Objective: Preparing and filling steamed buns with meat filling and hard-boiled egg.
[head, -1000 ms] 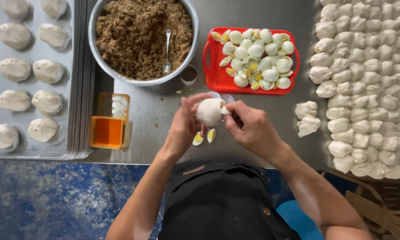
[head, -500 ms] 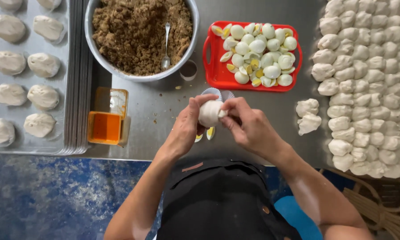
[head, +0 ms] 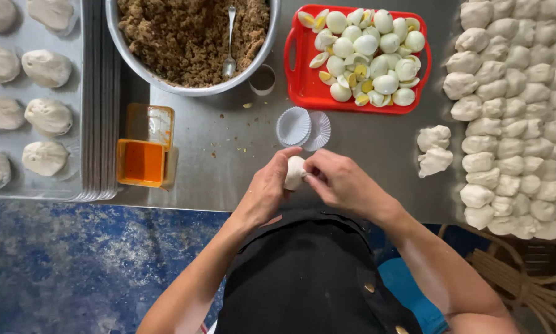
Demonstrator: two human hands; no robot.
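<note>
Dough ball (head: 294,172) sits in the middle of the frame, and I see both hands closed around it. My left hand (head: 267,188) cups it from the left, its grip clenched on the dough. My right hand (head: 339,181) pinches the ball's right side with its fingertips (head: 307,174).

Just above the hands, two white paper cups (head: 302,128) lie on the grey desk (head: 228,167). At top middle is a big bowl (head: 124,37) of brown filling with a spoon (head: 230,43) in it. A red tray (head: 302,93) of cut boiled eggs (head: 367,52) is at upper right. Many dough pieces (head: 519,111) fill the right edge. Shaped buns (head: 46,114) rest on a tray (head: 74,185) at left, beside an orange box (head: 143,161).
</note>
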